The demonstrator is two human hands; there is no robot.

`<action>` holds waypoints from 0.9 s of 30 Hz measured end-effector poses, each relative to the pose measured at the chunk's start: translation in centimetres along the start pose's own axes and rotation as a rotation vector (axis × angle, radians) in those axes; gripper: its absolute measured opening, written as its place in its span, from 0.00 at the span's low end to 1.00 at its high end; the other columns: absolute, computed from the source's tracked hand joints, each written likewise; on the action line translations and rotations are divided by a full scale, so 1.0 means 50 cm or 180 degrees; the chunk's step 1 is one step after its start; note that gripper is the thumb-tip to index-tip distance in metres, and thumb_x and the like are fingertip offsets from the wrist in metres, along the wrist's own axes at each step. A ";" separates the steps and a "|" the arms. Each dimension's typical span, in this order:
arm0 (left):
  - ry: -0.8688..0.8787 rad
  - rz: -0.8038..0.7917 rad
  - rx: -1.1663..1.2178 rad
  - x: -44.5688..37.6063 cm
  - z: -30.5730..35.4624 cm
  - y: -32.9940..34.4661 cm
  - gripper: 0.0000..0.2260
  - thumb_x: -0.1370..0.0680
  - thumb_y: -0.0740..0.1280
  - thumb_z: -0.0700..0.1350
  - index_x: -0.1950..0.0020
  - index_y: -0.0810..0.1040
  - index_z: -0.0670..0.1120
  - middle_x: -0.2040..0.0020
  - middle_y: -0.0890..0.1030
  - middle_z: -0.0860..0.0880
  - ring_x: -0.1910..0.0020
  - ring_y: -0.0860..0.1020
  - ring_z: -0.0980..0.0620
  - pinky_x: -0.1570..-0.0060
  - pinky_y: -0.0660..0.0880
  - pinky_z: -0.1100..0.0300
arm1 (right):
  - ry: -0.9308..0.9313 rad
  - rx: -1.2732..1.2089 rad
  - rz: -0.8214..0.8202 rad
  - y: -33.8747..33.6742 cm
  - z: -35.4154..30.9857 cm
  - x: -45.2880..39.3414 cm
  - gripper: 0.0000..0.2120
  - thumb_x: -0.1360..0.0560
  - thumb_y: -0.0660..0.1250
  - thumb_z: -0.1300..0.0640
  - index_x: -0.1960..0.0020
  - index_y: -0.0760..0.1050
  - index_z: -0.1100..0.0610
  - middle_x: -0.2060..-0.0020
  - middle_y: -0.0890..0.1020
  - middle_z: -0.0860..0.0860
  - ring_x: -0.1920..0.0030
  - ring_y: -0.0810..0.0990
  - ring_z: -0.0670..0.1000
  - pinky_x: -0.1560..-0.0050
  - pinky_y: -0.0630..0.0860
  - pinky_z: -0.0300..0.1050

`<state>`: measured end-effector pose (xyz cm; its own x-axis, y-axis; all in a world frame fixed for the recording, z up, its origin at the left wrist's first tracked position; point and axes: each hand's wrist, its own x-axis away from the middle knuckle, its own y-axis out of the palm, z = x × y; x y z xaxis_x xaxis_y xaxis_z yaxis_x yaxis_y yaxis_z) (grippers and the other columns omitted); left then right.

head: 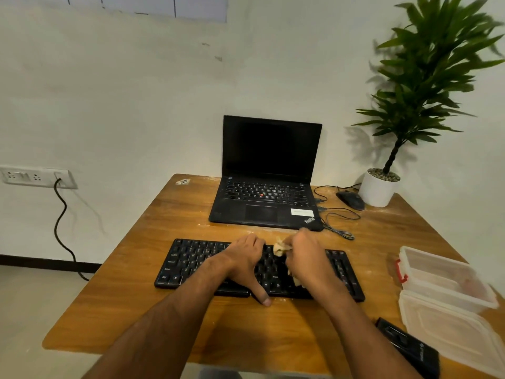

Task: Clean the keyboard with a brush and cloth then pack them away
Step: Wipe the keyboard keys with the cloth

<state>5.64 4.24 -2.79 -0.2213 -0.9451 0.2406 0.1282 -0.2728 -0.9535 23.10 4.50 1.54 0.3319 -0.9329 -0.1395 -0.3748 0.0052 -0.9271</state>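
Now my right grip (306, 258) pinches the crumpled beige cloth (280, 248) over the flat black plastic keyboard (191, 258) at frame centre; my left grip (246, 262) lies spread flat, pressing it.

bare wood left of keyboard (191, 261), laptop (266, 198) behind, container (442, 272) right

table (142, 283): wood grain, light sheen — dusty near the laptop
keyboard (191, 258): matt black plastic
cloth (279, 248): pale, crumpled fabric
box (442, 280): translucent plastic — cloudy
pot (377, 191): smooth white
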 end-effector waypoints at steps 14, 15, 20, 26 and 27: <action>-0.0108 -0.0070 -0.0014 -0.003 0.007 0.000 0.58 0.40 0.81 0.69 0.21 0.59 0.44 0.27 0.64 0.46 0.28 0.64 0.47 0.23 0.64 0.48 | 0.0235 -0.0012 -0.0585 -0.036 0.022 0.055 0.10 0.24 0.69 0.62 0.45 0.82 0.54 0.53 0.82 0.48 0.57 0.78 0.43 0.65 0.70 0.31; -0.0118 -0.0077 -0.0006 -0.003 0.007 -0.002 0.58 0.39 0.81 0.69 0.21 0.59 0.44 0.27 0.64 0.46 0.28 0.63 0.47 0.23 0.64 0.47 | 0.0251 -0.0114 -0.0428 -0.039 0.020 0.034 0.09 0.23 0.69 0.62 0.46 0.83 0.54 0.56 0.81 0.47 0.58 0.77 0.43 0.66 0.68 0.31; -0.0133 -0.0086 -0.0007 0.000 0.008 -0.003 0.58 0.40 0.81 0.69 0.20 0.58 0.45 0.27 0.64 0.47 0.28 0.63 0.47 0.23 0.64 0.47 | 0.0157 0.0004 -0.0291 0.003 -0.006 -0.010 0.06 0.25 0.70 0.63 0.48 0.81 0.56 0.45 0.78 0.53 0.54 0.77 0.49 0.52 0.79 0.42; -0.0090 -0.0019 -0.0090 -0.004 0.004 0.004 0.58 0.40 0.80 0.71 0.21 0.59 0.44 0.28 0.65 0.47 0.30 0.64 0.47 0.24 0.66 0.48 | 0.0120 0.0293 -0.0605 0.008 0.008 0.070 0.15 0.27 0.72 0.61 0.40 0.78 0.56 0.40 0.77 0.54 0.43 0.78 0.54 0.46 0.77 0.44; -0.0081 -0.0020 -0.0099 -0.004 0.004 0.005 0.58 0.40 0.80 0.71 0.21 0.59 0.44 0.28 0.64 0.46 0.30 0.64 0.47 0.24 0.66 0.48 | 0.0122 0.0303 -0.0653 0.004 0.014 0.077 0.17 0.27 0.72 0.61 0.39 0.79 0.55 0.40 0.79 0.53 0.42 0.79 0.52 0.44 0.78 0.44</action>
<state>5.91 4.33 -3.04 -0.1973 -0.9477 0.2509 0.0968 -0.2735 -0.9570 24.94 1.16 0.58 0.3589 -0.9310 0.0672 -0.2187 -0.1539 -0.9636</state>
